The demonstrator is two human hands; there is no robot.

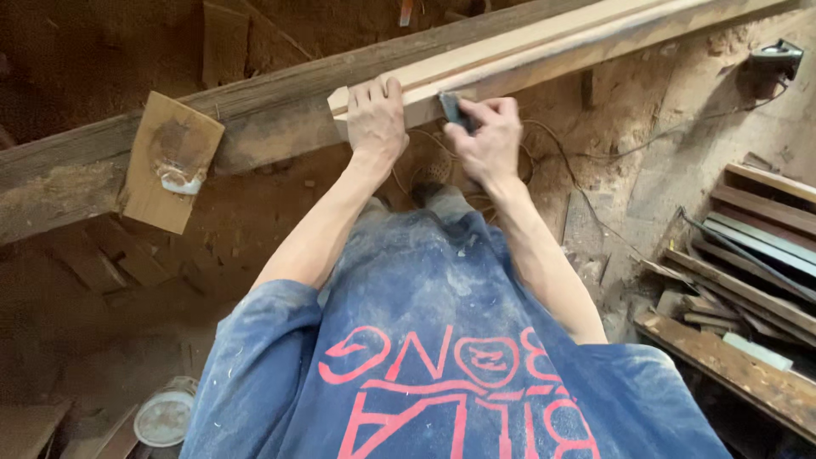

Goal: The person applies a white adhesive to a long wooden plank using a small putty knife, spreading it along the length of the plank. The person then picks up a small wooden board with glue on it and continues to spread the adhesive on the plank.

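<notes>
A long pale wooden moulding point(544, 38) lies along a rough dark beam point(280, 102) that runs from lower left to upper right. My left hand point(374, 119) grips the near end of the moulding, fingers curled over its top. My right hand point(489, 140) pinches a small dark piece of sandpaper point(451, 109) against the moulding's near edge, just to the right of my left hand. My blue dusty shirt fills the lower middle of the view.
A small wooden board with a white lump point(172, 161) leans on the beam at left. Stacked planks point(748, 272) lie at right. A power tool point(778, 58) with a cable sits top right. A round tin point(166, 415) stands on the sawdust floor at lower left.
</notes>
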